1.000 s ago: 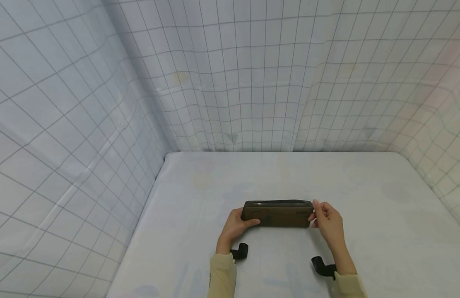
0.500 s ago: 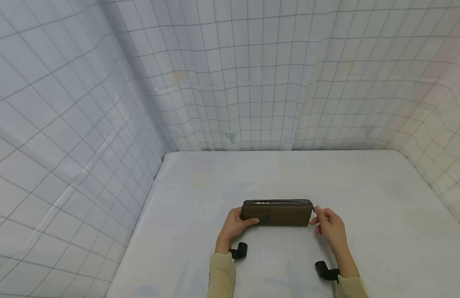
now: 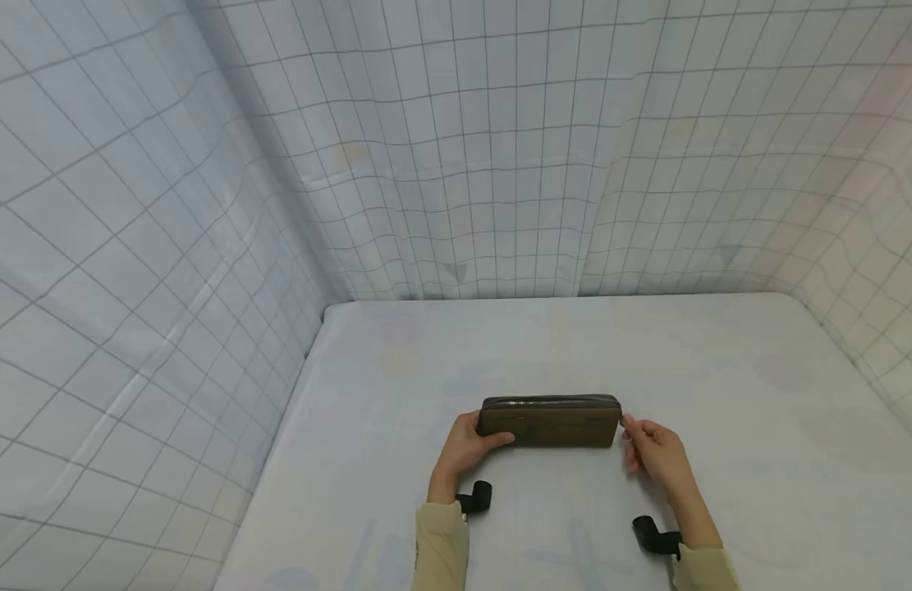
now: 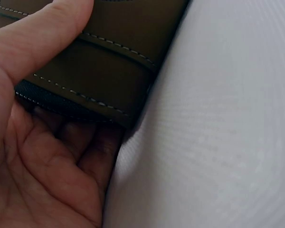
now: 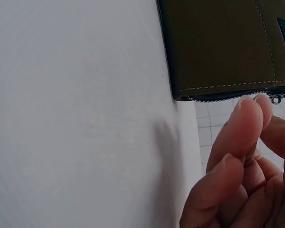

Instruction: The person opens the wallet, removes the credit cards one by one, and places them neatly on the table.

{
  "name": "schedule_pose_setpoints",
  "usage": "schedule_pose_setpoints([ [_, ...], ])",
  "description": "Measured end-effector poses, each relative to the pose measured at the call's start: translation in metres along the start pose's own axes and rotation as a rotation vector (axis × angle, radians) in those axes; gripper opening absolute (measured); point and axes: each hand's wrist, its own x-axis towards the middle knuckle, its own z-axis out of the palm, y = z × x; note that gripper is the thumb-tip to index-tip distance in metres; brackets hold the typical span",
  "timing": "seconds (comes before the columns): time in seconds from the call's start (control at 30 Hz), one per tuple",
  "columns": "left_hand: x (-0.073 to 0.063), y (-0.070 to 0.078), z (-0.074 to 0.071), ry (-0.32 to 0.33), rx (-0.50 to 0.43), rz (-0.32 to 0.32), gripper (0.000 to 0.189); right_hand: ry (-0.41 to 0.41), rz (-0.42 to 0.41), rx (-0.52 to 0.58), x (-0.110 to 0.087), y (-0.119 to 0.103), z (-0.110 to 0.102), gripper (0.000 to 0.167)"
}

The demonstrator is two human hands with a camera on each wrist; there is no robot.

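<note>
A long olive-brown zip-around wallet [image 3: 559, 428] stands on its long edge on the white table, its zipper along the top. My left hand [image 3: 463, 447] grips its left end, thumb across the front face. The left wrist view shows the thumb [image 4: 47, 35] over the stitched leather and the other fingers behind the wallet. At the right end, my right hand [image 3: 657, 453] pinches the zipper pull, mostly hidden by the fingertips. In the right wrist view the zipper slider [image 5: 276, 99] sits at the wallet's end edge, right by those fingertips.
The white-covered table [image 3: 396, 361] spreads around the wallet. Grid-patterned white curtains [image 3: 500, 164] enclose it at the back and both sides. Black wrist mounts [image 3: 479, 497] stick out from both wrists beside the pale yellow sleeves [image 3: 441, 546].
My right hand has moved slightly right and down along the wallet's right end, and the zipper's top gap looks narrower. My left hand keeps its grip, nearly still.
</note>
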Motion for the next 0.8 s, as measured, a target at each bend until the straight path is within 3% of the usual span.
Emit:
schedule_pose_setpoints([
  [0.23,0.000,0.001,0.001,-0.004,-0.003,0.000,0.028,-0.024,0.008,-0.105,0.001,0.003,-0.005,0.051],
  [0.53,0.000,-0.001,0.002,0.005,0.020,-0.001,0.027,-0.031,-0.038,-0.535,-0.001,0.003,-0.011,0.053],
  [0.8,-0.001,-0.001,0.002,0.005,0.038,0.001,0.028,-0.024,-0.022,-0.722,-0.004,-0.003,-0.008,0.041],
])
